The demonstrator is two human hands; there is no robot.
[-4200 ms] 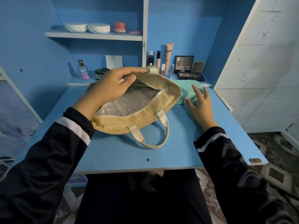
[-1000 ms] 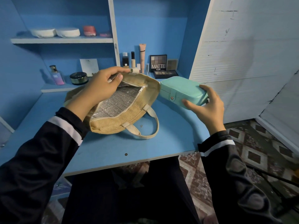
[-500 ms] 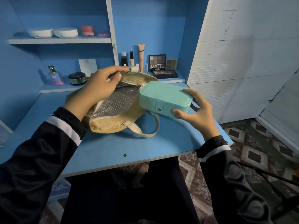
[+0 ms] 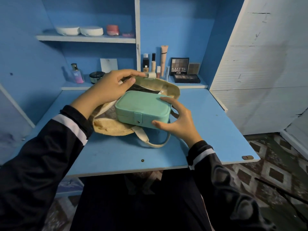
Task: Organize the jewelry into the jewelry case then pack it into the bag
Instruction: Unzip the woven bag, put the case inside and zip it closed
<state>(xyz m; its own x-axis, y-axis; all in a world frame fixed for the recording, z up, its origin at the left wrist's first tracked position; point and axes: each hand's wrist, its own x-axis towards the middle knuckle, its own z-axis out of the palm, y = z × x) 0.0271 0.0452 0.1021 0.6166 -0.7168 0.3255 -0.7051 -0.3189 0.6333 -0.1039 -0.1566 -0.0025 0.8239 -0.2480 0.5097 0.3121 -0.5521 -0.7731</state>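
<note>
On the blue desk, the right hand clasps the near right corner of the closed mint-green rectangular jewelry case, held over the mouth of the tan woven bag; farther left, the left hand pinches the bag's far rim up

Bag lies on desk, centre. Jewelry case over bag's mouth, between left hand and right hand. Eyeshadow palette on ledge behind bag.
</note>
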